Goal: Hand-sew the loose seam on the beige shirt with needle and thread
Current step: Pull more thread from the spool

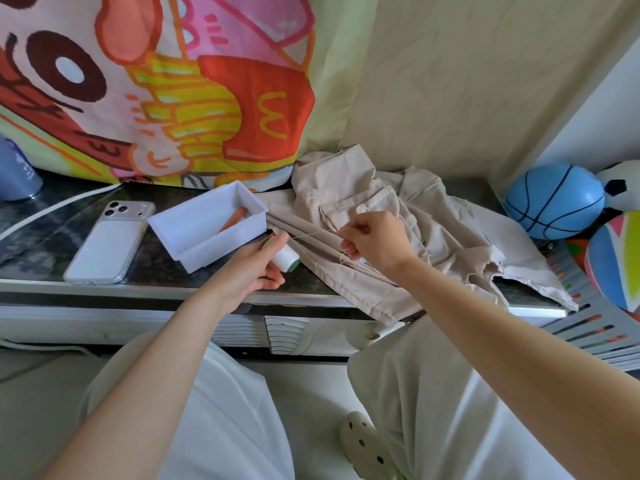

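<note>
The beige shirt [408, 216] lies crumpled on the dark counter [41, 233], its torn hem hanging over the front edge at the right. My left hand [249, 271] holds a white thread spool [285, 255] with green ends just left of the shirt. A thin strand of thread [311, 234] runs taut from the spool to my right hand [375, 239], which pinches it above the shirt's folded edge. I cannot see a needle.
A white plastic tray [194, 230] holding an orange tool stands left of the spool. A phone [109, 240] lies face down further left, near a white cable. A blue bottle is at the far left. Balls [554, 200] sit at the right.
</note>
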{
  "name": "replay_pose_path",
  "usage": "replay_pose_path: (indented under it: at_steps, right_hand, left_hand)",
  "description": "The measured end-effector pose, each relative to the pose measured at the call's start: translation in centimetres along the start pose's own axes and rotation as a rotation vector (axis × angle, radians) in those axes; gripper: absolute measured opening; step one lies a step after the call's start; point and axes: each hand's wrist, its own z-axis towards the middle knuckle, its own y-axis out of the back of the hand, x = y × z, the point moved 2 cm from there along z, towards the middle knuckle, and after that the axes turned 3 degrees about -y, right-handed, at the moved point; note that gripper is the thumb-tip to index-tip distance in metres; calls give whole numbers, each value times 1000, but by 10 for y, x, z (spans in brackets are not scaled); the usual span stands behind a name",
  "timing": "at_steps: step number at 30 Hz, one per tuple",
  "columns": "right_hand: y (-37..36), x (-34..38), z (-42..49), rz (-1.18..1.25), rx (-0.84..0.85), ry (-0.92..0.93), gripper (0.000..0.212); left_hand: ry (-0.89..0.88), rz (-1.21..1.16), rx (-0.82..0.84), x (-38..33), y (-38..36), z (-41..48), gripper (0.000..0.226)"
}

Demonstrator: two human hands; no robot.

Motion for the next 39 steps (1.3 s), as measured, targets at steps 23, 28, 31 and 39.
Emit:
replay_pose_path:
  at_steps: [23, 28, 31, 39]
  right_hand:
    - [9, -2, -28, 3, 93, 69, 59]
    - [-25, 25, -34, 127, 331, 27, 56]
    - [-44, 31, -30, 168, 447, -52, 33]
    - [-49, 23, -22, 176, 285, -94, 12]
  left_hand:
    - [-196, 11, -164, -10, 6, -2, 26]
    - [-287, -4, -42, -15, -2, -9, 20]
    - [-267, 21, 19, -13, -5, -12, 28]
    - [-178, -58, 44, -13, 0, -15, 20]
